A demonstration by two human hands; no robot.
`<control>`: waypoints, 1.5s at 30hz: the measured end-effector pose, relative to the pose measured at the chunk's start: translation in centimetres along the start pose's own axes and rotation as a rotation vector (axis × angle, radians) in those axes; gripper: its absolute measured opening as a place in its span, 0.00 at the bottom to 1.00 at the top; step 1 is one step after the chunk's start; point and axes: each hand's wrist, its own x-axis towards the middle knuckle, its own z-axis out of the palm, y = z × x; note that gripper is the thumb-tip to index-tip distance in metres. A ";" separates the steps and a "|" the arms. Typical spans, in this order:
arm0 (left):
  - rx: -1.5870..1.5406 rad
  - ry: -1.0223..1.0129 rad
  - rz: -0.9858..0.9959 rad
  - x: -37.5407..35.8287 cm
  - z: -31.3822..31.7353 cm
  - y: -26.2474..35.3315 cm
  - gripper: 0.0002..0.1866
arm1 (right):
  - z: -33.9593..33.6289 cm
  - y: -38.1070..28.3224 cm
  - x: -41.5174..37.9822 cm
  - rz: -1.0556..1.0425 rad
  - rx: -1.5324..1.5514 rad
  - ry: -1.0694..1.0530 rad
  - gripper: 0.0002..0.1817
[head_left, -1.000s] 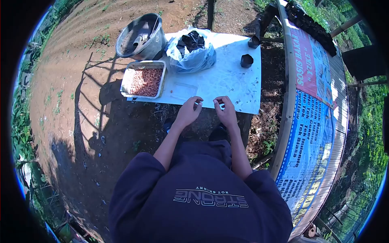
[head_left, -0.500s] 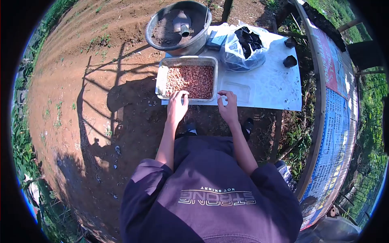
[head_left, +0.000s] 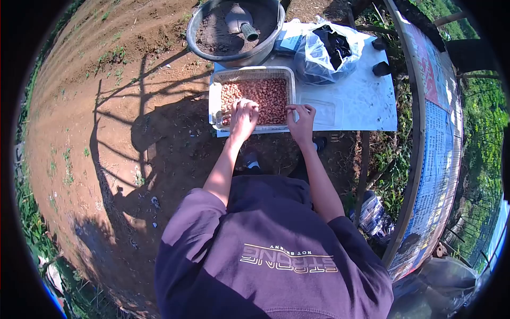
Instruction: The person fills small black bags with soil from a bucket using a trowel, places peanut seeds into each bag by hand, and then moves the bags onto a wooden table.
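A pale rectangular plastic basket [head_left: 214,101] sits at the table's near left corner, holding a layer of reddish seeds [head_left: 268,98] that look like beans or peanuts. My left hand [head_left: 244,118] reaches over its near side, fingers curled down among the seeds; anything in them is hidden. At the basket's right rim is my right hand [head_left: 301,123], with thumb and index finger closed on the edge near the front corner. A clear shallow plastic tray [head_left: 324,112] lies just right of that hand.
Behind the basket stands a large dark tub [head_left: 194,40] of soil with a scoop [head_left: 239,21] in it. A clear bag [head_left: 313,66] of black plastic, a blue box [head_left: 288,43] and two small black pots [head_left: 381,68] share the white-covered table [head_left: 366,101]. A printed banner [head_left: 438,149] runs along the right.
My left hand has moved from the basket's near rim in over the seeds. My right hand has come up against the right rim. The whole view has shifted slightly.
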 end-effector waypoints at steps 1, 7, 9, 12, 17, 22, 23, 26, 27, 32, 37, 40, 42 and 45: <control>-0.006 -0.013 0.008 0.2 0.2 0.1 0.08 | 0.0 0.0 0.1 -0.036 -0.056 -0.003 0.07; 0.064 -0.098 -0.065 0.0 0.7 -0.4 0.11 | 0.9 -0.4 1.5 -0.244 -0.308 -0.101 0.07; 0.048 -0.123 -0.094 0.1 0.5 -0.3 0.12 | 2.0 0.1 2.6 -0.271 -0.377 -0.170 0.07; 0.138 -0.147 -0.133 0.0 0.5 -0.1 0.13 | 3.2 0.5 4.0 -0.262 -0.496 -0.306 0.09; 0.206 -0.131 -0.148 -0.2 0.3 0.3 0.12 | 4.0 0.7 4.9 -0.348 -0.573 -0.550 0.11; 0.178 -0.113 -0.150 -0.4 0.7 -0.2 0.12 | 4.3 1.2 4.7 -0.388 -0.534 -0.511 0.12; 0.165 -0.127 -0.161 -0.4 0.7 -0.2 0.12 | 4.3 1.1 4.8 -0.387 -0.544 -0.529 0.12; 0.128 -0.154 -0.182 -0.5 0.6 -0.4 0.13 | 4.2 1.0 5.0 -0.365 -0.534 -0.547 0.11; 0.118 -0.150 -0.183 -0.5 0.7 -0.4 0.13 | 4.3 1.3 5.0 -0.350 -0.513 -0.534 0.11; 0.125 -0.145 -0.195 -0.5 0.8 -0.4 0.13 | 4.8 1.9 4.8 -0.294 -0.398 -0.432 0.10; 0.130 -0.151 -0.202 -0.3 0.5 -0.3 0.13 | 5.0 2.2 5.2 -0.247 -0.254 -0.400 0.16; 0.129 -0.148 -0.206 -0.3 0.5 -0.3 0.13 | 4.7 1.6 5.5 -0.343 -0.230 -0.291 0.22; 0.126 -0.157 -0.214 -0.3 0.4 -0.2 0.13 | 4.6 1.4 5.5 -0.377 -0.277 -0.278 0.24; 0.122 -0.160 -0.212 -0.3 0.4 -0.1 0.13 | 4.8 2.3 5.4 -0.363 -0.430 -0.365 0.23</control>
